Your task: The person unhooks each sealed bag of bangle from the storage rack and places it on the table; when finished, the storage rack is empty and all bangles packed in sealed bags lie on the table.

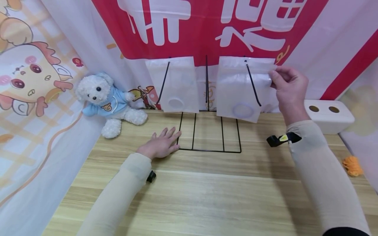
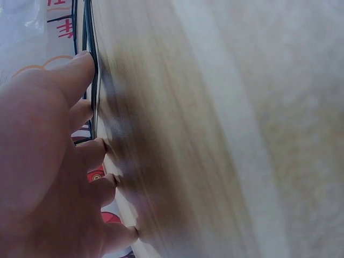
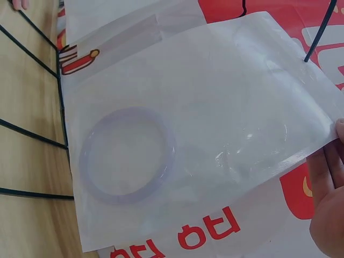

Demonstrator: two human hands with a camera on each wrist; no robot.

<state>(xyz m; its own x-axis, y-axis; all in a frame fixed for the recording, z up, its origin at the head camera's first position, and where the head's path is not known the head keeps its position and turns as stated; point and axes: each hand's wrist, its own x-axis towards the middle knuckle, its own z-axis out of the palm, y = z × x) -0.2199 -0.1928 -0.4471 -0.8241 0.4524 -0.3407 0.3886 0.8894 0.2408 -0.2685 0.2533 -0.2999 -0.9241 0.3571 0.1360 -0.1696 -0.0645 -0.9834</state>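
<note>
A black wire rack [image 1: 209, 150] stands on the table with its base flat. From its right hook hangs a translucent white bag [image 1: 230, 85], a pale lilac ring, like a bangle [image 3: 169, 156], inside near the bottom. My right hand [image 1: 290, 87] pinches this bag's upper right edge between thumb and fingers; the right wrist view shows the hook's tip above the bag. A similar bag [image 1: 181, 78] with a ring low inside hangs on the left hook. My left hand [image 1: 162, 143] lies with spread, fairly straight fingers on the table, fingertips at the base's left side.
Left of the rack, a white teddy bear [image 1: 110, 101] in a blue top leans against the printed cloth. A white block with two holes [image 1: 330, 121] is behind my right forearm. Something orange [image 1: 352, 166] lies at the right edge. A bare hook [image 1: 207, 78] stands between the bags.
</note>
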